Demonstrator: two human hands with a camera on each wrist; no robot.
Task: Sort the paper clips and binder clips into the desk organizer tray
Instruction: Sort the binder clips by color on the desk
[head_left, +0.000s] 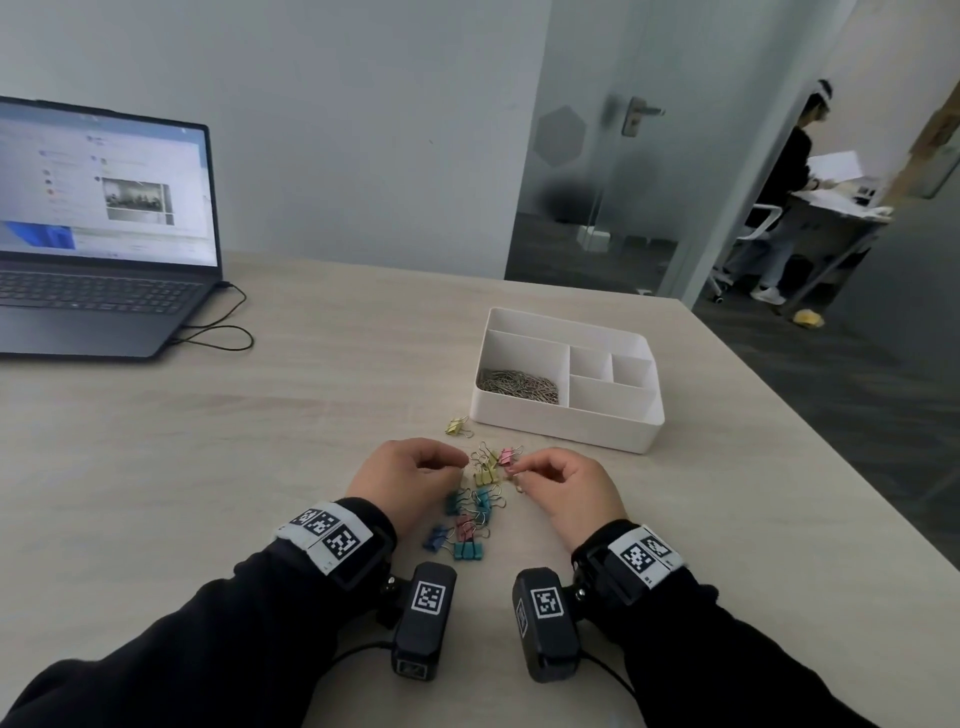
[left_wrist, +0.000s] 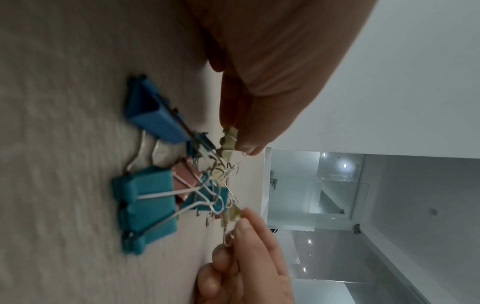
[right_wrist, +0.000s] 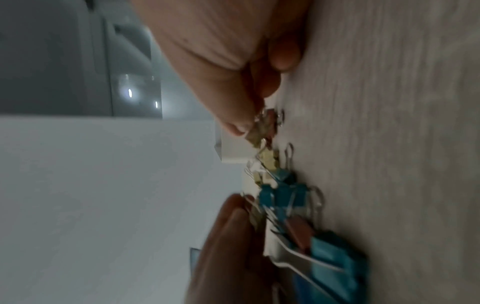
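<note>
A pile of small binder clips (head_left: 475, 512) in yellow, teal, blue and pink lies on the desk between my hands. My left hand (head_left: 464, 464) pinches a yellow binder clip (left_wrist: 228, 142) at the pile's far left edge, thumb and forefinger closed on it. My right hand (head_left: 513, 471) pinches another yellow binder clip (right_wrist: 255, 134) at the pile's right edge. One yellow clip (head_left: 457, 426) lies apart, nearer the white organizer tray (head_left: 566, 423). Its large left compartment holds a heap of silver paper clips (head_left: 519, 387); the other compartments look bare.
An open laptop (head_left: 98, 234) with a looping cable (head_left: 218, 332) sits at the far left of the desk. The desk's right edge runs close past the tray. A person stands beyond the glass door (head_left: 613, 156) at the right.
</note>
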